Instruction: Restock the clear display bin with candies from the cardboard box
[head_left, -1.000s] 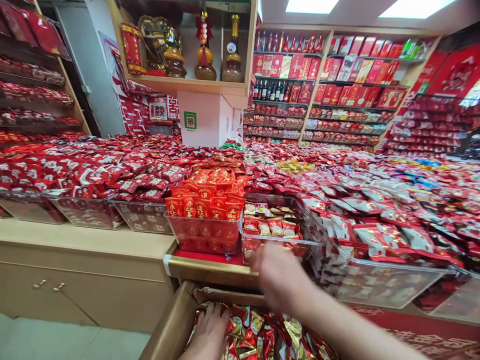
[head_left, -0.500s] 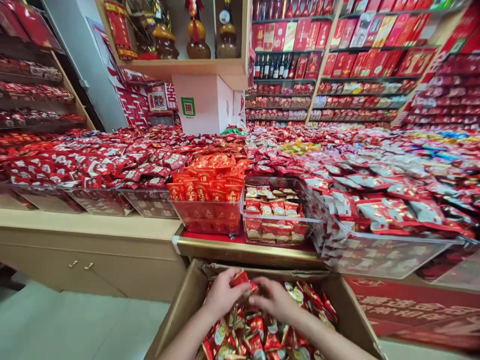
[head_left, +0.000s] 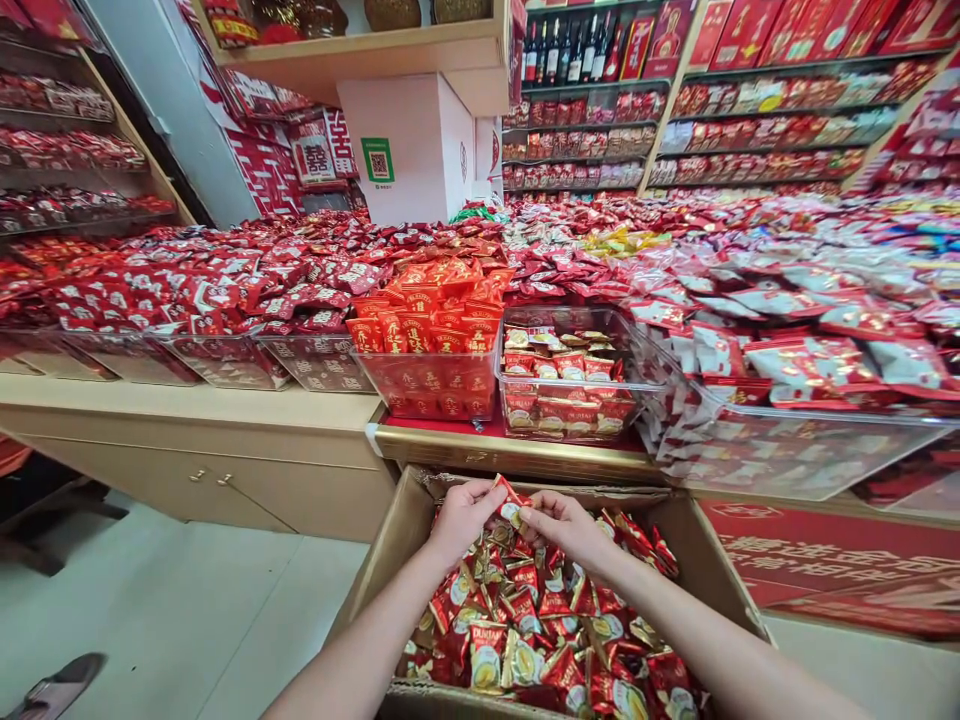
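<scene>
Both my hands are over an open cardboard box (head_left: 390, 560) full of red and gold candy packets (head_left: 540, 640). My left hand (head_left: 461, 518) and my right hand (head_left: 559, 525) are closed in a pinch on the same small red and gold packet (head_left: 508, 503), held between them just above the pile near the box's far side. Straight ahead on the counter stands a clear plastic bin (head_left: 574, 375) partly filled with similar packets.
Beside it a clear bin of red packets (head_left: 435, 345) stands on the gold-edged counter (head_left: 510, 455). Heaps of red sweets fill bins across the display. Shelves of red boxes and bottles line the back wall. A beige cabinet (head_left: 195, 450) sits left, a shoe (head_left: 56, 690) on the floor.
My right hand came down from the counter bin into the box and met my left hand on a packet. The view has tilted downward, showing more of the box.
</scene>
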